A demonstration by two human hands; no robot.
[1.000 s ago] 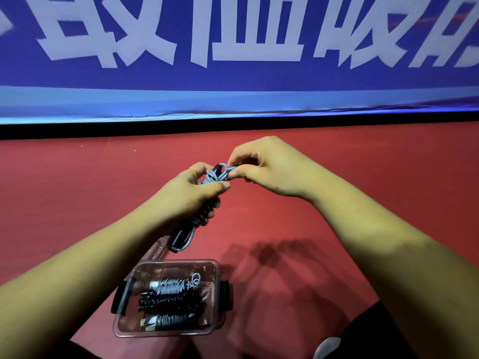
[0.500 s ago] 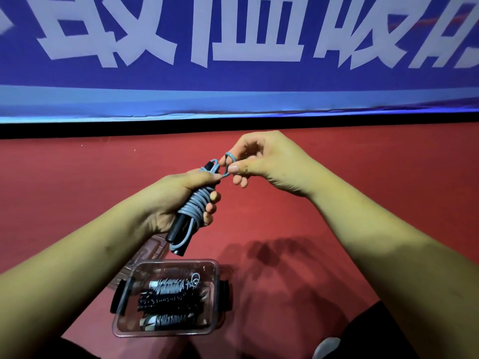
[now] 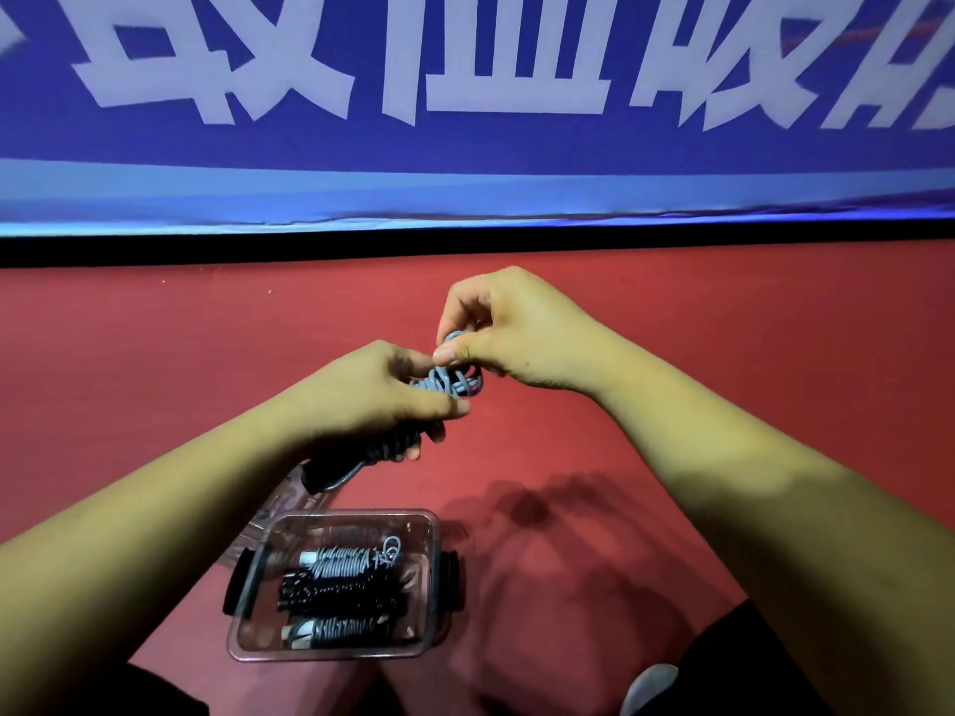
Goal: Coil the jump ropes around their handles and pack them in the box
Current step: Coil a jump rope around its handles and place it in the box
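Lowered onto the bundle, right hand (image 3: 517,328) pinches grey rope (image 3: 449,379) coiled round black handles gripped by left hand (image 3: 372,395).

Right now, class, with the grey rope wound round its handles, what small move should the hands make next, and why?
Probably tuck the loose loop under the wraps and pull it snug. The right hand pinches a grey loop at the top of the jump rope, whose wound handles the left hand grips; the box below stands open.

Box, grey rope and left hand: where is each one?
box (image 3: 336,657), head view, front rim.
grey rope (image 3: 448,386), head view, loops between the hands.
left hand (image 3: 369,400), head view, back of the hand.
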